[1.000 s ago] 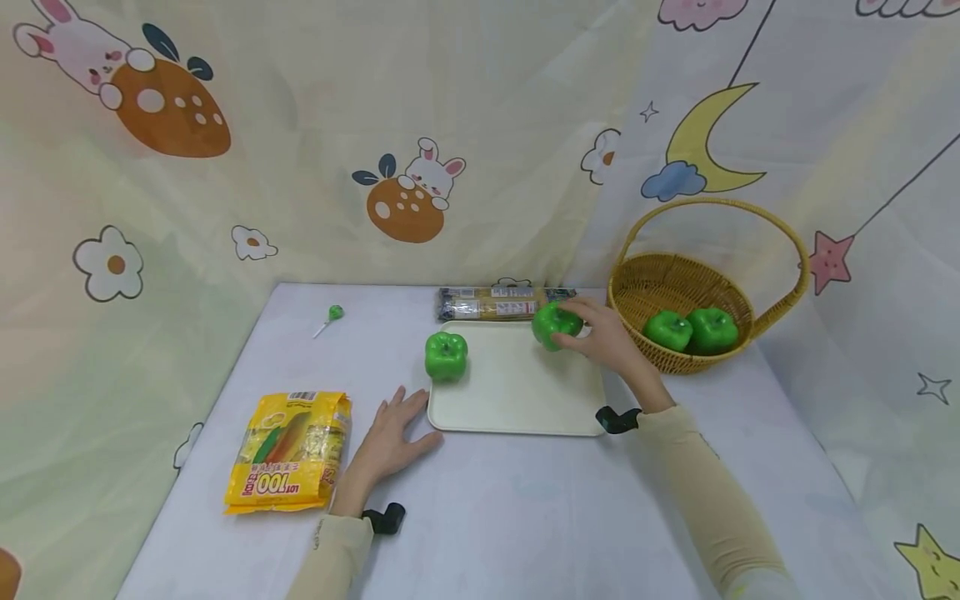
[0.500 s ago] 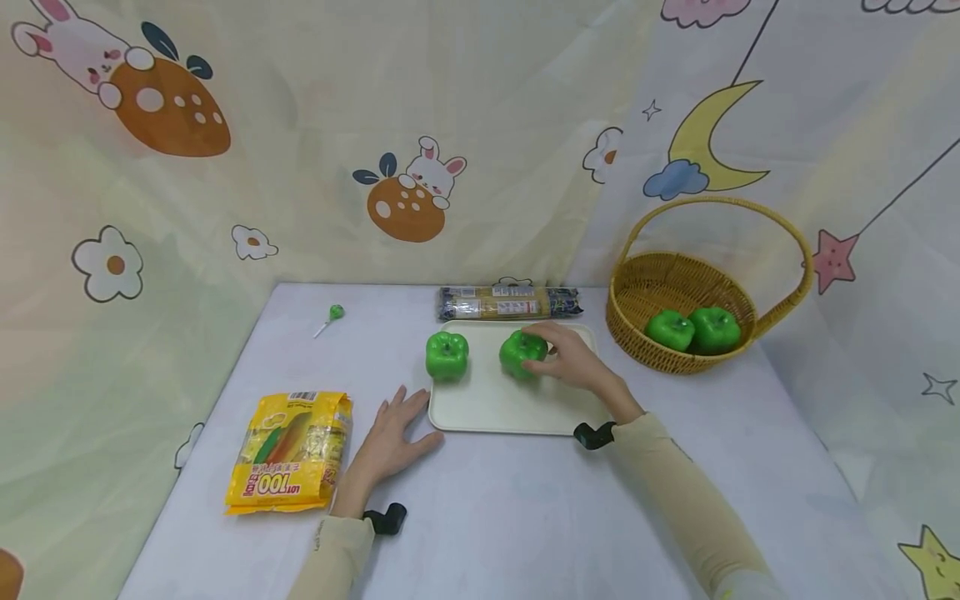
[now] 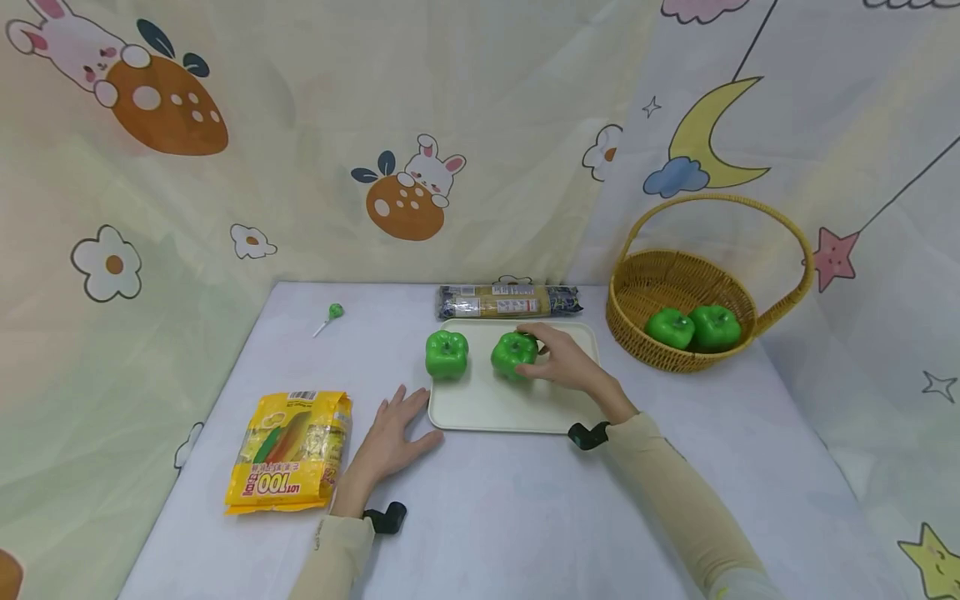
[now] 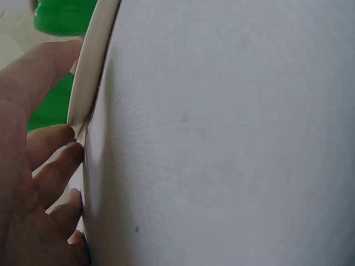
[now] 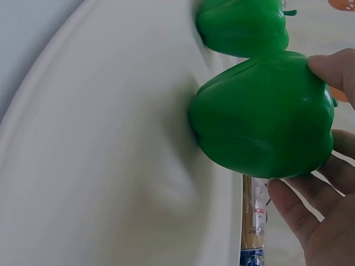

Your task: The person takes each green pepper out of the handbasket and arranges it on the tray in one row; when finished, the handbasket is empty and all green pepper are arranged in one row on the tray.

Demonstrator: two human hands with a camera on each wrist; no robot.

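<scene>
With thumb and fingers, my right hand (image 3: 562, 362) grips a glossy green bell pepper (image 3: 512, 356) at the middle of a white rectangular tray (image 3: 517, 414). In the right wrist view, the base of this bell pepper (image 5: 263, 116) is at the tray's surface. A second green bell pepper (image 3: 446, 357) stands at the tray's left side. My left hand (image 3: 390, 437) rests by the tray's front left corner, fingers spread. Seen from the left wrist, its fingertips touch the tray's rim (image 4: 91, 72). Two more green bell peppers (image 3: 692, 327) lie in a wicker basket (image 3: 652, 287).
Behind the tray lie clear packs of what looks like dried noodles (image 3: 510, 302). A yellow snack bag (image 3: 291, 450) is left of my left hand. A green lollipop (image 3: 335, 312) lies at the back left. The basket's tall handle (image 3: 720, 200) arches up at the right.
My right hand has carried its bell pepper left and toward me, from the tray's back right edge to its middle. The left hand has stayed in place.
</scene>
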